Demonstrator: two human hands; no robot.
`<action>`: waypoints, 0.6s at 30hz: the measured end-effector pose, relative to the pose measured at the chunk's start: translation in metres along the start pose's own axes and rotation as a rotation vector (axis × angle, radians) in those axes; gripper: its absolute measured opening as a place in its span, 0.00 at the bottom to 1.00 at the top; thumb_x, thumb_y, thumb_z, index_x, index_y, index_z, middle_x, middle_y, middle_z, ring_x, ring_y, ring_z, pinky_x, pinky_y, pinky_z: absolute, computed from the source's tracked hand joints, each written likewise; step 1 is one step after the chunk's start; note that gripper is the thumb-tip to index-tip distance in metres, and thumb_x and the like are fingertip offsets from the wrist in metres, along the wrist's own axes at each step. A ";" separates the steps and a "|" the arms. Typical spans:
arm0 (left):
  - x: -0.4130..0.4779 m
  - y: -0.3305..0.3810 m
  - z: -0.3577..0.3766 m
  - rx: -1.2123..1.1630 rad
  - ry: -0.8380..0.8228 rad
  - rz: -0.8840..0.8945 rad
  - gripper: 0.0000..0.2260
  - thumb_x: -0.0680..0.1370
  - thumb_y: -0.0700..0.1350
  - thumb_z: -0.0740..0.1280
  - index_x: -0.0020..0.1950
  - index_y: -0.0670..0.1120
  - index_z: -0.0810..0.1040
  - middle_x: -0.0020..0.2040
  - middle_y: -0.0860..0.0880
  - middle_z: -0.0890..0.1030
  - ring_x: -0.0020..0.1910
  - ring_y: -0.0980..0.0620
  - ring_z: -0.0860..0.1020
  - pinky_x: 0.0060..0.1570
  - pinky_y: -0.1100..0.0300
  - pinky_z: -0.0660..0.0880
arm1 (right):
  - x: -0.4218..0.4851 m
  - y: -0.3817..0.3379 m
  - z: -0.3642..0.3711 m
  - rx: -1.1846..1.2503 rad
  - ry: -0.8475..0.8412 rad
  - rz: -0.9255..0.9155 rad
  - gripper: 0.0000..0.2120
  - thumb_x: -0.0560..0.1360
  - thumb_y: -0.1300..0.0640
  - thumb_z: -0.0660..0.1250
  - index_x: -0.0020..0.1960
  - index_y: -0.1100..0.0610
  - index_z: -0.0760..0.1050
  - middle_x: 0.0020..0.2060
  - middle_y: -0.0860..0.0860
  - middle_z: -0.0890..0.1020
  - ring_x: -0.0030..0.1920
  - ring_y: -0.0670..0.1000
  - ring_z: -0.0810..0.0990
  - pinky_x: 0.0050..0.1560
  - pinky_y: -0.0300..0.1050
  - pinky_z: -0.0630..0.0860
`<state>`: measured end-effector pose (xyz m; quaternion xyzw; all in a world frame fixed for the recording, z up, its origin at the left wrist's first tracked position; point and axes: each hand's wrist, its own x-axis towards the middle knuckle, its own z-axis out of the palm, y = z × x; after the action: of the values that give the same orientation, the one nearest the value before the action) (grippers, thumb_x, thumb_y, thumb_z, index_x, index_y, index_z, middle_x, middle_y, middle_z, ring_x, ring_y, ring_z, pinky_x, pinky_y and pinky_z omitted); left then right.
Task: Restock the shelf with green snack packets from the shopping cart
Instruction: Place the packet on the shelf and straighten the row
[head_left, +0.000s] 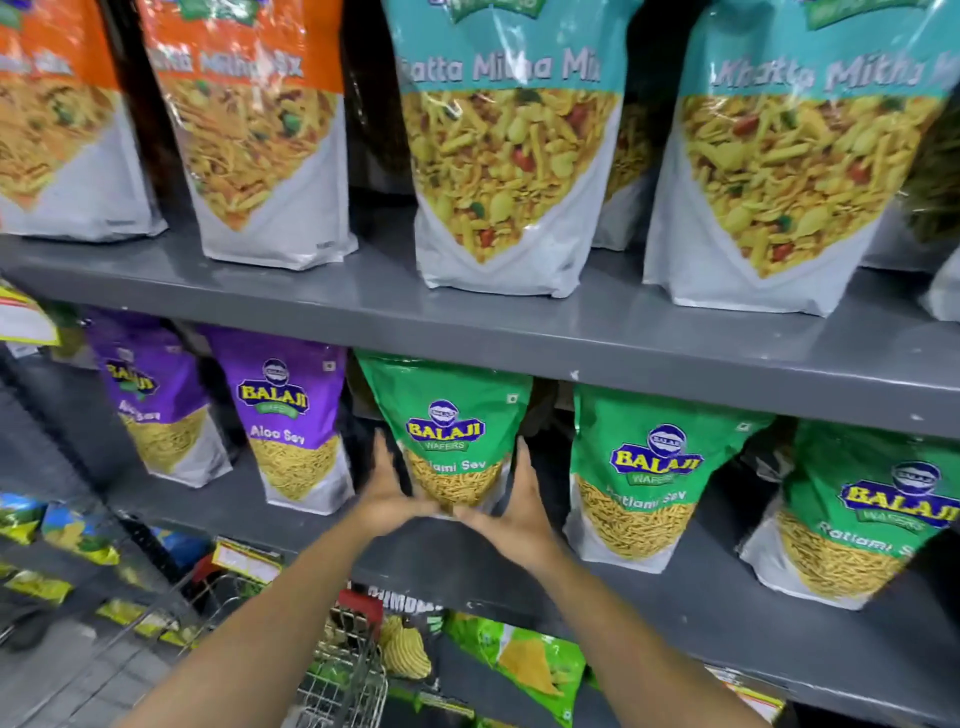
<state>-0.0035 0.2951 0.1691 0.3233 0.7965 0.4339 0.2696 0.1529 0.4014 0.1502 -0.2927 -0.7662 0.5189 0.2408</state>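
Note:
A green Ratlami Sev packet (449, 426) stands upright on the grey middle shelf (519, 566), leaning a little left. My left hand (387, 491) presses its lower left side and my right hand (524, 499) its lower right side, wrists almost meeting under it. Two more green packets (649, 467) (862, 509) stand to its right on the same shelf. The wire shopping cart (343, 670) with a red handle part sits below my arms.
Purple Aloo Sev packets (291, 415) stand left of the held packet. The upper shelf (467, 312) carries large teal (509, 145) and orange (244, 119) mix bags. More snack bags lie on the lower shelf (524, 654).

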 end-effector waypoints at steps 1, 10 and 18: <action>0.005 0.005 0.001 0.027 -0.066 0.006 0.61 0.58 0.40 0.82 0.76 0.48 0.39 0.69 0.52 0.63 0.71 0.52 0.63 0.65 0.62 0.62 | 0.013 0.005 0.005 0.046 0.004 0.004 0.56 0.57 0.49 0.81 0.75 0.44 0.50 0.71 0.45 0.67 0.71 0.46 0.66 0.71 0.54 0.67; 0.020 0.000 0.014 0.133 -0.057 -0.026 0.44 0.57 0.54 0.79 0.64 0.56 0.56 0.60 0.54 0.77 0.59 0.48 0.76 0.60 0.54 0.72 | 0.030 0.030 0.013 -0.075 0.098 0.089 0.41 0.58 0.45 0.76 0.65 0.44 0.60 0.58 0.44 0.78 0.60 0.47 0.77 0.61 0.54 0.77; 0.009 -0.001 0.029 0.142 -0.038 0.031 0.41 0.60 0.54 0.79 0.65 0.55 0.57 0.61 0.53 0.76 0.62 0.46 0.75 0.56 0.55 0.71 | 0.019 0.042 0.003 -0.174 0.111 0.149 0.47 0.58 0.34 0.73 0.70 0.45 0.56 0.63 0.45 0.74 0.65 0.50 0.73 0.63 0.56 0.74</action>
<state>0.0111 0.3167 0.1528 0.3622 0.8149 0.3742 0.2542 0.1454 0.4250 0.1107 -0.3968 -0.7701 0.4498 0.2171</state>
